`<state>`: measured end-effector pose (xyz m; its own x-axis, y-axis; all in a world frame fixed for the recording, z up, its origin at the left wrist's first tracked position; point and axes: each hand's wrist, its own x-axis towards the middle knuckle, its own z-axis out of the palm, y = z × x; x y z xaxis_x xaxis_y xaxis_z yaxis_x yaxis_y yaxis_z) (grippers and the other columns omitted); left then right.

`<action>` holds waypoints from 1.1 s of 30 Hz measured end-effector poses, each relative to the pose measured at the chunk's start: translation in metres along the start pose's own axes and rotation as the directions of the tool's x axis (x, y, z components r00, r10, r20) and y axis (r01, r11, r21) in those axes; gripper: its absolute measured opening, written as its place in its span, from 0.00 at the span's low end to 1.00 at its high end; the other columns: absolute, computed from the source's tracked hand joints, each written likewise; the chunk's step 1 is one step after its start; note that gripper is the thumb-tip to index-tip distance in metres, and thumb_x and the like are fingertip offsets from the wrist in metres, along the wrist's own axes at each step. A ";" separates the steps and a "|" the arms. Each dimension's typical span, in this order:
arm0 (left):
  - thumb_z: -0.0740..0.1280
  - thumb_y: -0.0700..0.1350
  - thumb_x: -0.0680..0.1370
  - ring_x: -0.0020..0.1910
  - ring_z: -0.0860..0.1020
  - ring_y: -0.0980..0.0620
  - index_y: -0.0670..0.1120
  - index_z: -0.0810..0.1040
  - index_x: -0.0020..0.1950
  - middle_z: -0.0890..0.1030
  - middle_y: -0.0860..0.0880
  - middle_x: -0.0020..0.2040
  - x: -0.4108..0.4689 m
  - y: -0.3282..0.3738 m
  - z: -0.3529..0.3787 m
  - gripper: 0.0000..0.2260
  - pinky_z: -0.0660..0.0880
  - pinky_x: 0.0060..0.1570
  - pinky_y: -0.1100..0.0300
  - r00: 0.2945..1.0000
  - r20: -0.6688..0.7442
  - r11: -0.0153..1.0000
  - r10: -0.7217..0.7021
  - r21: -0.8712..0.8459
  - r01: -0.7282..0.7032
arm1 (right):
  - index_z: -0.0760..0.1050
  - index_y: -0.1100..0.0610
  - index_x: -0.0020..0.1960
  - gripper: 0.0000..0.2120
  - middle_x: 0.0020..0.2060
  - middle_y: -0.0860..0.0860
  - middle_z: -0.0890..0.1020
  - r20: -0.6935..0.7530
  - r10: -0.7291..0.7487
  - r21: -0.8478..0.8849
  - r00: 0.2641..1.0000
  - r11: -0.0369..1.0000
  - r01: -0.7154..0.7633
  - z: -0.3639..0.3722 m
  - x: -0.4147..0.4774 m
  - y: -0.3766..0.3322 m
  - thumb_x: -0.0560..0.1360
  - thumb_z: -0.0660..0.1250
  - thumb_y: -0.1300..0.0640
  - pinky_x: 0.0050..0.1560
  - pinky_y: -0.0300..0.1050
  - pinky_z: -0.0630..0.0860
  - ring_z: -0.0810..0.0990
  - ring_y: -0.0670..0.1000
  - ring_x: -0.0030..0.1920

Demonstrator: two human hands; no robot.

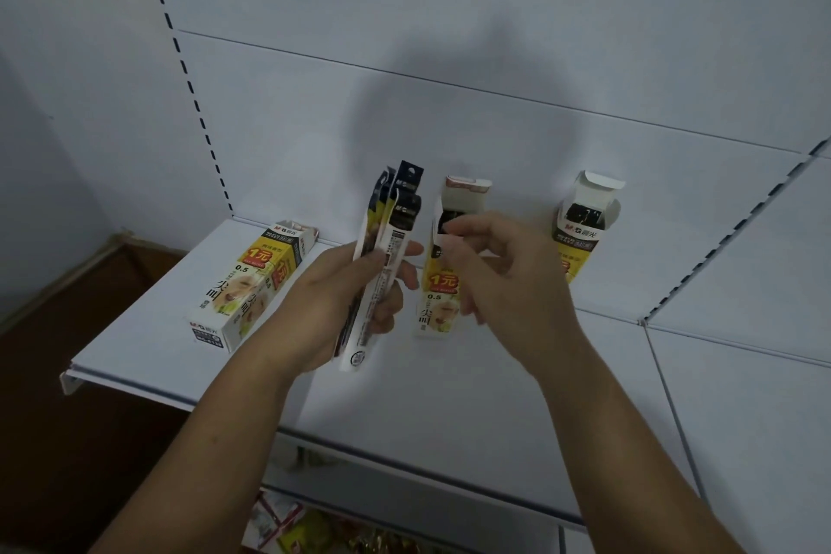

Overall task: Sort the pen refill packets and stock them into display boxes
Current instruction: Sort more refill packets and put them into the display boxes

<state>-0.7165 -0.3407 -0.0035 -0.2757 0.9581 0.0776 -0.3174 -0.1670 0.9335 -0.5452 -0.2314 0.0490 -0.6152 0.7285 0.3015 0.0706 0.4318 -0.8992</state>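
My left hand [346, 301] grips a bunch of long narrow pen refill packets [390, 238], black at the top and white lower down, held upright above the shelf. My right hand [499, 265] hovers in front of the middle display box [438, 297], its fingers loosely curled at the box's open top; whether it pinches a packet there is unclear. That box stands upright with its flap raised and dark packets inside. A second open display box [582, 220] stands to the right. A third box [252, 283] lies on its side at the left.
The white metal shelf [449, 396] has a front lip at the left and a slotted upright [198, 103] behind. A neighbouring shelf panel [742, 396] lies to the right. Colourful packaged goods [306, 526] show on a lower shelf.
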 end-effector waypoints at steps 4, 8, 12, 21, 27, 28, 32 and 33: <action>0.56 0.42 0.88 0.27 0.77 0.48 0.36 0.80 0.56 0.84 0.42 0.36 -0.010 0.011 0.013 0.15 0.72 0.28 0.59 1.000 0.016 0.987 0.021 0.160 -0.023 | 0.83 0.55 0.60 0.09 0.42 0.47 0.87 0.084 0.064 0.078 0.994 0.994 -0.070 0.015 -0.008 0.005 0.80 0.72 0.54 0.34 0.36 0.77 0.86 0.44 0.37; 0.61 0.45 0.85 0.42 0.87 0.38 0.40 0.81 0.61 0.88 0.38 0.48 -0.011 0.016 0.025 0.13 0.83 0.35 0.52 1.000 0.009 0.974 0.021 0.226 -0.022 | 0.85 0.60 0.51 0.05 0.42 0.55 0.87 0.034 0.070 0.210 0.997 0.975 -0.076 0.021 -0.012 0.005 0.79 0.73 0.58 0.39 0.48 0.84 0.88 0.53 0.42; 0.66 0.47 0.81 0.51 0.87 0.36 0.42 0.84 0.61 0.87 0.38 0.54 -0.009 0.012 0.026 0.13 0.86 0.45 0.43 1.000 -0.008 0.969 -0.009 0.248 0.010 | 0.84 0.65 0.51 0.06 0.41 0.55 0.88 -0.017 0.136 0.348 0.991 0.930 -0.121 0.020 -0.017 0.003 0.78 0.73 0.63 0.34 0.39 0.82 0.88 0.51 0.38; 0.67 0.50 0.82 0.54 0.86 0.36 0.47 0.87 0.58 0.88 0.41 0.54 -0.005 0.009 0.014 0.13 0.82 0.55 0.32 0.997 -0.030 0.924 0.068 0.379 -0.052 | 0.85 0.52 0.45 0.07 0.39 0.49 0.88 -0.189 0.039 0.233 0.981 0.973 0.006 -0.004 -0.012 0.006 0.79 0.72 0.60 0.34 0.36 0.79 0.87 0.47 0.38; 0.67 0.49 0.83 0.23 0.76 0.57 0.47 0.83 0.45 0.83 0.54 0.30 -0.001 0.006 0.030 0.10 0.72 0.24 0.61 0.994 -0.039 0.839 0.102 0.540 -0.065 | 0.85 0.60 0.45 0.06 0.37 0.49 0.88 -0.132 -0.017 0.142 0.991 0.989 0.036 -0.001 -0.015 0.011 0.79 0.72 0.61 0.32 0.35 0.78 0.86 0.47 0.34; 0.67 0.50 0.83 0.25 0.79 0.54 0.47 0.84 0.46 0.85 0.53 0.33 -0.001 0.004 0.029 0.11 0.74 0.25 0.58 0.994 -0.052 0.849 0.096 0.525 -0.054 | 0.85 0.61 0.44 0.07 0.37 0.49 0.88 -0.140 -0.017 0.135 0.990 0.990 0.036 -0.004 -0.015 0.012 0.79 0.72 0.61 0.32 0.37 0.79 0.87 0.47 0.35; 0.65 0.48 0.84 0.49 0.87 0.38 0.45 0.82 0.61 0.88 0.43 0.54 -0.003 0.002 0.011 0.11 0.85 0.47 0.39 0.992 -0.068 0.936 0.110 0.342 -0.081 | 0.85 0.62 0.46 0.06 0.40 0.51 0.89 -0.244 0.012 0.166 0.970 0.986 0.030 -0.028 -0.007 0.010 0.79 0.73 0.60 0.40 0.47 0.85 0.89 0.52 0.41; 0.63 0.42 0.85 0.47 0.86 0.40 0.44 0.79 0.63 0.87 0.44 0.55 -0.002 0.002 0.009 0.09 0.84 0.45 0.44 0.986 -0.076 0.936 0.146 0.332 -0.113 | 0.85 0.61 0.47 0.05 0.40 0.52 0.89 -0.282 0.016 0.194 0.959 0.980 0.041 -0.034 -0.004 0.006 0.79 0.73 0.60 0.42 0.49 0.86 0.89 0.53 0.42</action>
<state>-0.7089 -0.3412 0.0016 -0.3870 0.9030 0.1864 0.0354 -0.1875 0.9816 -0.5157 -0.2136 0.0533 -0.3673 0.8558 0.3642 -0.1085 0.3495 -0.9306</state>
